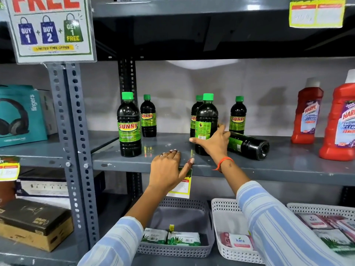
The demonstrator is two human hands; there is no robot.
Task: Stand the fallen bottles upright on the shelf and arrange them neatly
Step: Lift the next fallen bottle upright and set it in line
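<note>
Several dark green-capped bottles stand on the grey shelf (153, 160). One large bottle (129, 127) stands at the front left, with a smaller bottle (148, 117) behind it. My right hand (213, 141) grips the lower part of an upright large bottle (206, 116) in the middle. Another small bottle (195, 112) is half hidden behind it. A small bottle (237, 116) stands further right at the back. One large bottle (249, 144) lies on its side, base toward the right. My left hand (169, 167) rests with fingers spread on the shelf's front edge.
Red Harpic bottles (305, 112) stand at the shelf's right end. A price tag (182, 187) hangs under the shelf edge. Perforated baskets (221, 223) of packets sit on the lower shelf. A headphone box (19, 116) sits in the left bay; an offer sign (50, 27) hangs above.
</note>
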